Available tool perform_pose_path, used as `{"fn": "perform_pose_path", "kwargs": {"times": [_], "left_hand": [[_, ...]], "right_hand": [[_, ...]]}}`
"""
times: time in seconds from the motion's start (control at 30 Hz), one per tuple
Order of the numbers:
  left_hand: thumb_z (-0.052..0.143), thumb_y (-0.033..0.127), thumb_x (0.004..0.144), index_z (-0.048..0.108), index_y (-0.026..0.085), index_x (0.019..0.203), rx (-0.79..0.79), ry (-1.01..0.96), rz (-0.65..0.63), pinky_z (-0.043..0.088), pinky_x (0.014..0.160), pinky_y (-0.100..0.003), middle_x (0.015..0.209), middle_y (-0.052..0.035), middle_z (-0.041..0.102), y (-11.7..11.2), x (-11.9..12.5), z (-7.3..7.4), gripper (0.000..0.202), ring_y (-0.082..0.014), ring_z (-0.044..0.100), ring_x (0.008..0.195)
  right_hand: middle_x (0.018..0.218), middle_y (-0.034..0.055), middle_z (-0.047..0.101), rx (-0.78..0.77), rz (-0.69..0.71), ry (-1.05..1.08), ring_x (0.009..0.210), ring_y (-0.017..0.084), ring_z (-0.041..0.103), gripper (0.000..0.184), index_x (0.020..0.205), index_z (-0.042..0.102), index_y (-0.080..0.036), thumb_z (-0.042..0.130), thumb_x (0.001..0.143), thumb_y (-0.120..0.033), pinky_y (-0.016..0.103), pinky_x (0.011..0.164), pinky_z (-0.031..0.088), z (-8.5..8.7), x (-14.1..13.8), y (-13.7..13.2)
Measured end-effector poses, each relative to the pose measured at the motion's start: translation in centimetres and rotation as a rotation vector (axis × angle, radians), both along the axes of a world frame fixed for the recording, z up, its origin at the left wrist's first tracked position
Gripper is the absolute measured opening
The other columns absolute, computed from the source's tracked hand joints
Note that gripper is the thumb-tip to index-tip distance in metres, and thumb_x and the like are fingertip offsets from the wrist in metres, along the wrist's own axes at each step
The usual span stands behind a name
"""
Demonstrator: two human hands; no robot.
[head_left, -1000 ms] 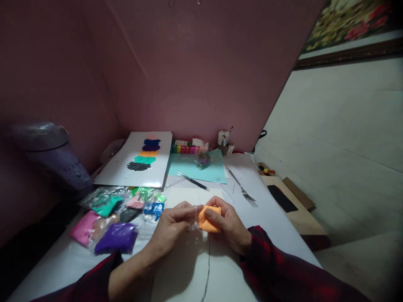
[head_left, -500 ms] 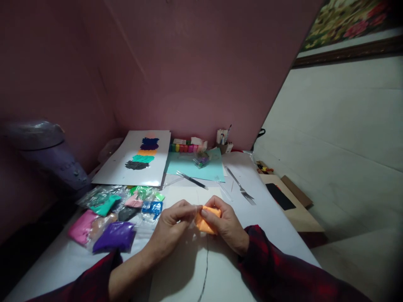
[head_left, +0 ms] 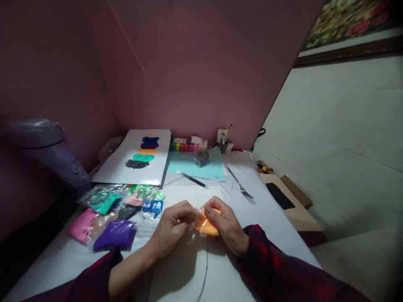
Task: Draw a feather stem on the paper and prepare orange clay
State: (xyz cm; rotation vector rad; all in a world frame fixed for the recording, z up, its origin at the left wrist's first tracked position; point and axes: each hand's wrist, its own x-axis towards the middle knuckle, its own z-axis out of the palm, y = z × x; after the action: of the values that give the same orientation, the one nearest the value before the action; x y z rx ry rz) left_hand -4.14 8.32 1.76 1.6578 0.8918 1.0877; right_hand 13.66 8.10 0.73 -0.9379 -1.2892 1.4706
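Between my hands is a clear plastic bag of orange clay point(head_left: 208, 225), held above a white sheet point(head_left: 182, 272) that has a dark wavy line drawn on it. My right hand point(head_left: 227, 224) grips the orange clay's bag, thumb pressed on top. With pinched fingers, my left hand point(head_left: 176, 222) holds the loose clear edge of the same bag. Left of my left hand lie bags of purple clay point(head_left: 115, 235), pink clay point(head_left: 82, 226), teal clay point(head_left: 106, 204) and blue clay point(head_left: 153, 207).
Beyond my hands lie a black pen point(head_left: 195, 181), a metal fork point(head_left: 241, 184) and a clear plastic fork point(head_left: 223, 187). A board with coloured clay bands point(head_left: 110, 167) and a turquoise sheet point(head_left: 176, 165) are farther back. A purple bottle point(head_left: 59, 163) stands at left.
The orange clay's bag has turned a little in my hands, showing more of its shiny face. Its clear edge is stretched more visibly toward my left fingers. The other things stay in place.
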Motion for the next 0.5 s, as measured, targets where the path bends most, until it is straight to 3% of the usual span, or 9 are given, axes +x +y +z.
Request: {"fn": "perform_pose_path", "kwargs": {"times": [0.17, 0.3, 0.5], "left_hand": [[0.056, 0.018, 0.079, 0.064, 0.016, 0.063, 0.063, -0.024, 0.034, 0.041, 0.060, -0.024, 0.067, -0.0012, 0.056, -0.37, 0.15, 0.37, 0.018, -0.0127, 0.051, 0.063], [0.057, 0.012, 0.078, 0.074, 0.018, 0.079, 0.140, -0.084, 0.120, 0.044, 0.062, -0.024, 0.070, -0.0020, 0.062, -0.59, 0.20, 0.45, 0.017, -0.0139, 0.057, 0.066], [0.057, 0.015, 0.080, 0.077, 0.021, 0.093, 0.162, 0.048, 0.057, 0.044, 0.059, -0.023, 0.072, -0.0021, 0.059, -0.38, 0.08, 0.12, 0.024, -0.0145, 0.058, 0.067]], "right_hand": [[0.067, -0.0026, 0.051, 0.007, -0.029, -0.004, 0.057, 0.010, 0.047, 0.041, 0.080, 0.052, -0.018, 0.066, 0.081, -0.057, 0.023, 0.053, 0.037, 0.24, 0.06, -0.09], [0.065, -0.0026, 0.051, 0.059, -0.055, -0.031, 0.054, 0.010, 0.045, 0.038, 0.084, 0.053, -0.019, 0.063, 0.084, -0.056, 0.023, 0.050, 0.035, 0.23, 0.23, -0.09], [0.069, -0.0008, 0.055, 0.122, -0.063, -0.058, 0.059, 0.012, 0.049, 0.037, 0.085, 0.054, -0.019, 0.063, 0.085, -0.055, 0.024, 0.053, 0.039, 0.10, 0.39, -0.02]]}}
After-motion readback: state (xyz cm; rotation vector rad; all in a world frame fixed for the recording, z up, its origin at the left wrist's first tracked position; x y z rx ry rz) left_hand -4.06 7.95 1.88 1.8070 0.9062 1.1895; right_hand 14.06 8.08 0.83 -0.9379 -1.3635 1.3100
